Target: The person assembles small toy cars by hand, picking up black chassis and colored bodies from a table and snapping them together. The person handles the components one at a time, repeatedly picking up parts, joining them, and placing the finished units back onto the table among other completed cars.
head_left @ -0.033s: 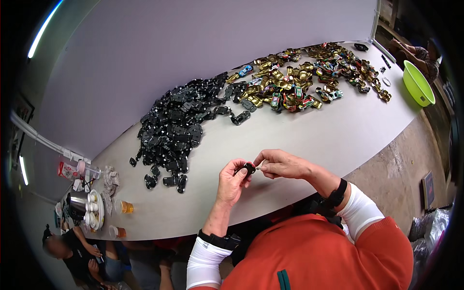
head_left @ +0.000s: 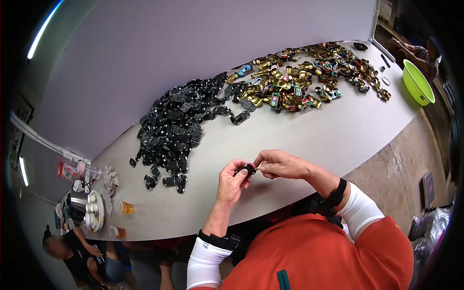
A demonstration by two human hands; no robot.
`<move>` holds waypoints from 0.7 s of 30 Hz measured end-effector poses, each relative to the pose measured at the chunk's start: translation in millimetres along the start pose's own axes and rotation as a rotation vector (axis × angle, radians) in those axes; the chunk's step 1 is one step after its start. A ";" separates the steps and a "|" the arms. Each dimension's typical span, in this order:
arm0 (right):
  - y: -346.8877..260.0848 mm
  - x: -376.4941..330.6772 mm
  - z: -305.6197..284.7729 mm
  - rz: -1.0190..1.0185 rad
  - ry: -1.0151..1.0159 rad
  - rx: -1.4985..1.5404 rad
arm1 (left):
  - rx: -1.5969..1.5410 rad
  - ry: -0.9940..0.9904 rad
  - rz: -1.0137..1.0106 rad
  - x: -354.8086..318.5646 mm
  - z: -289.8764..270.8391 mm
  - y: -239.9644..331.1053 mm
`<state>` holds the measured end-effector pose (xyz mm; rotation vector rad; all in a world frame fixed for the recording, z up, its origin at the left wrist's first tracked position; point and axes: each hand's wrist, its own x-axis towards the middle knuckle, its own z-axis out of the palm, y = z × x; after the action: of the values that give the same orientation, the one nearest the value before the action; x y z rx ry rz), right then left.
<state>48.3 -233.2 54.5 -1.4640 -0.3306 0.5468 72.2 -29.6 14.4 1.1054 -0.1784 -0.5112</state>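
Observation:
Above the near side of the table, my left hand (head_left: 230,181) is closed around a small toy car (head_left: 250,169), dark with a bit of red at its far edge. My right hand (head_left: 278,164) meets it from the right, thumb and forefinger pinched together at the car's end. A tiny pale, metallic-looking bit shows at those fingertips, too small to name. Beyond my hands to the left lies a heap of black toy car bases (head_left: 176,125). Farther right spreads a pile of gold and coloured toy car bodies (head_left: 290,82).
A green basin (head_left: 417,83) sits at the table's right end. At the left are a tray (head_left: 101,212) with white cups, a cup of amber drink (head_left: 126,208), another by the edge, and a crumpled cloth (head_left: 110,181). A person (head_left: 79,253) sits at lower left.

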 end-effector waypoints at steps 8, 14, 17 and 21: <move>-1.5 -2.8 2.0 -0.023 -0.023 -0.026 | 0.112 -0.016 -0.074 -5.1 5.4 7.6; 4.6 3.3 9.5 -0.108 0.145 -0.315 | 0.170 0.023 0.016 -5.6 15.5 7.0; 16.0 5.5 8.5 -0.094 0.170 -0.230 | 0.224 0.064 0.034 -5.4 17.0 5.1; 6.8 -2.6 9.7 -0.042 0.085 -0.071 | 0.144 0.082 -0.016 -6.1 12.1 6.2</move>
<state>40.0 -226.4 49.0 -1.5411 -0.3160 0.4415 64.1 -34.3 26.0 1.2669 -0.1362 -0.4713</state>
